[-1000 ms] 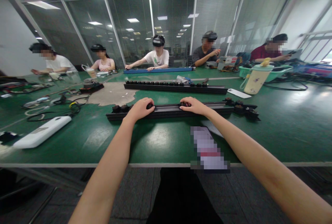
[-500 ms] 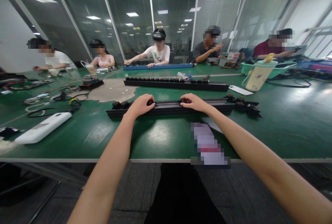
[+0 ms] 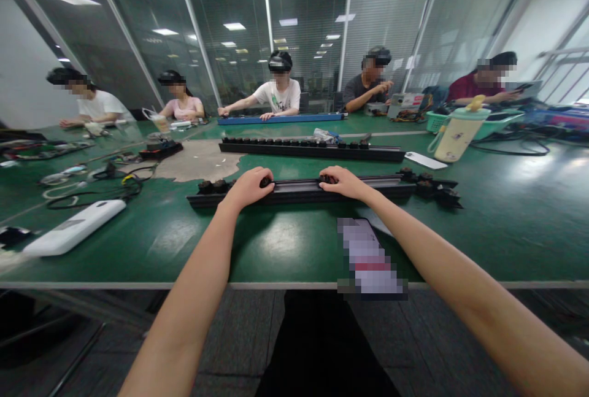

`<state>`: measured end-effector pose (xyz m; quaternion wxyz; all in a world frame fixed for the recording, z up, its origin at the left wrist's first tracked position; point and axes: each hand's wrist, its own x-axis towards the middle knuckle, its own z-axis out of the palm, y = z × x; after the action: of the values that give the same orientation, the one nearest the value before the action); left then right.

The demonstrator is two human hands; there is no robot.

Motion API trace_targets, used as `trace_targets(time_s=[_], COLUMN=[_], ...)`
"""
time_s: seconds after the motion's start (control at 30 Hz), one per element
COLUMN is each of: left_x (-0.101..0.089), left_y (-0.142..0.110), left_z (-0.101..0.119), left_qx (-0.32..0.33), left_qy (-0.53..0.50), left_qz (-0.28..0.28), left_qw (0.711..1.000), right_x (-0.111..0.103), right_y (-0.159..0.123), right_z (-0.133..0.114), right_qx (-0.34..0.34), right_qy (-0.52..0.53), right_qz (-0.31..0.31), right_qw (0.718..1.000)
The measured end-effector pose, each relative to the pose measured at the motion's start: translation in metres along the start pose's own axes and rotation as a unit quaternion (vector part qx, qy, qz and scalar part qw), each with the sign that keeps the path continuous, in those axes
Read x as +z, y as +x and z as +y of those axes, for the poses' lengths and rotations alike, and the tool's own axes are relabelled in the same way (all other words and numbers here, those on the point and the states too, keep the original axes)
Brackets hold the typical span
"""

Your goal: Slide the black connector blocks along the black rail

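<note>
A long black rail (image 3: 297, 193) with a channel along its top lies crosswise in front of me. My left hand (image 3: 251, 187) curls over its left half, closed on a small black module that shows between thumb and fingers. Farther right on the rail, my right hand (image 3: 341, 182) is closed on another black module (image 3: 327, 180). Bare channel shows between the hands. More black modules (image 3: 212, 186) sit at the rail's left end. Several loose black modules (image 3: 432, 186) lie on the table by its right end.
A second black rail (image 3: 313, 150) with a row of modules lies behind. A phone (image 3: 370, 256) rests at the near edge, a white case-like object (image 3: 76, 228) and cables (image 3: 110, 185) at left, a tumbler (image 3: 460, 134) at right. Several people sit across the green table (image 3: 285, 250).
The camera view tilted down slightly, then settled. Both hands keep their places on the rail, and nothing on it has visibly shifted.
</note>
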<state>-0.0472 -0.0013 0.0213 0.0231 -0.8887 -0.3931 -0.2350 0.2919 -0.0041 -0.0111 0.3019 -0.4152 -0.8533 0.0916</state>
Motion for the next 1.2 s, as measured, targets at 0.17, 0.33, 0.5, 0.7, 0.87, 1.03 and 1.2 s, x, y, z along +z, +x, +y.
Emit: trace_targets(time_s=[0.17,0.33,0.5,0.7,0.87,1.03,1.2], left_x=[-0.0004,-0.0005,-0.0006,-0.0005,-0.0011,-0.0011,-0.0009], left_y=[-0.0002,-0.0001,-0.0006,-0.0006,-0.0009,-0.0007,-0.0007], left_z=[0.0009,0.0007,0.0006,0.0004,0.0013,0.0013,0.0012], left_qx=[-0.003,-0.004,-0.003,-0.003,0.0,0.002,-0.001], left_qy=[0.002,0.005,0.004,0.007,0.004,0.008,0.01], left_qz=[0.001,0.001,-0.001,0.001,0.0,0.001,0.001], left_qw=[1.0,1.0,1.0,1.0,1.0,1.0,1.0], right_x=[0.0005,0.0001,-0.0013,-0.0018,-0.0018,-0.0014,-0.0018], right_y=[0.0003,0.0004,-0.0001,-0.0005,0.0003,0.0005,-0.0003], right_z=[0.0019,0.0037,0.0031,0.001,0.0013,0.0008,0.0003], right_qx=[0.003,0.003,0.004,0.008,0.006,0.003,0.005], right_qy=[-0.002,-0.005,-0.009,-0.013,-0.017,-0.017,-0.012], right_qz=[-0.003,-0.004,-0.013,-0.014,-0.017,-0.013,-0.012], right_qw=[1.0,1.0,1.0,1.0,1.0,1.0,1.0])
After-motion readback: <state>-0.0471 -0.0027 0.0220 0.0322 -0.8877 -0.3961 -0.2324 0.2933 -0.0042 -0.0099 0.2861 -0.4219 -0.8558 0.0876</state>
